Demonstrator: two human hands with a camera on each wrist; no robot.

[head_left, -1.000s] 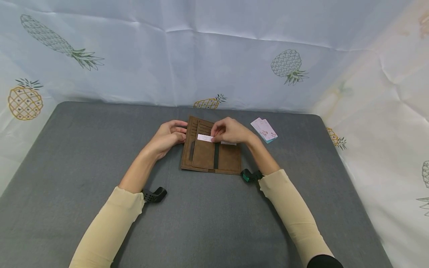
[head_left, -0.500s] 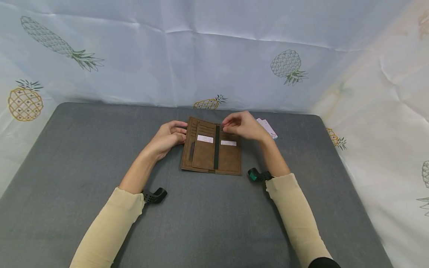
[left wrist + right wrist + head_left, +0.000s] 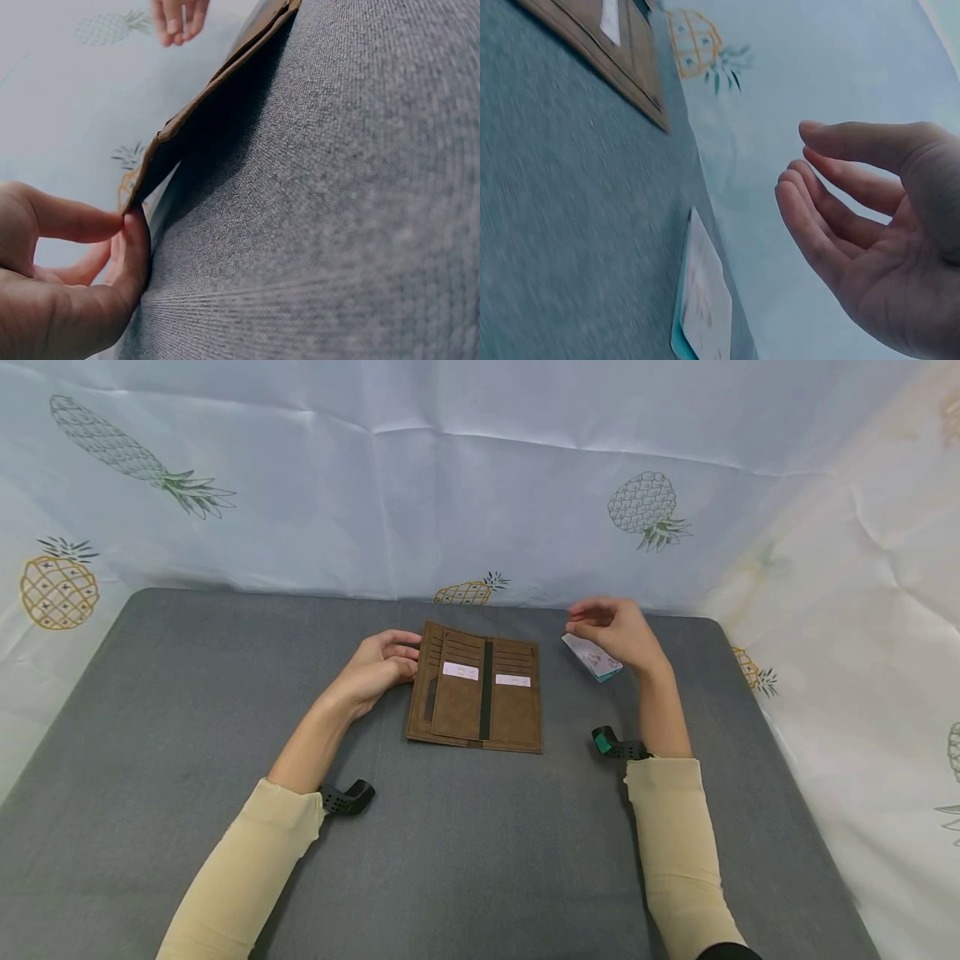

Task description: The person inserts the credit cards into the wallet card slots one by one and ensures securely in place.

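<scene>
A brown wallet (image 3: pixel 456 710) lies spread open on the grey table, a dark strap running down its middle. One pale card (image 3: pixel 461 671) shows in a left slot, another pale card (image 3: pixel 513 680) in a right slot. My left hand (image 3: pixel 372 667) is at the wallet's left edge; the left wrist view shows its thumb and finger pinching the lifted corner (image 3: pixel 142 176). To the right, my right hand (image 3: pixel 618 631) hovers over a small stack of pink and teal cards (image 3: pixel 596 657). Its fingers are loosely bent with nothing between them, and it partly covers the stack in the head view.
The grey tabletop (image 3: pixel 450 843) spreads in front of and around the wallet. A pale curtain with pineapple prints (image 3: pixel 337 485) hangs along the table's back edge and right side. Each wrist wears a black camera mount (image 3: pixel 348 797).
My right hand has moved from the wallet's pockets rightward to above the card stack, uncovering both slotted cards. The left hand stays at the wallet's edge.
</scene>
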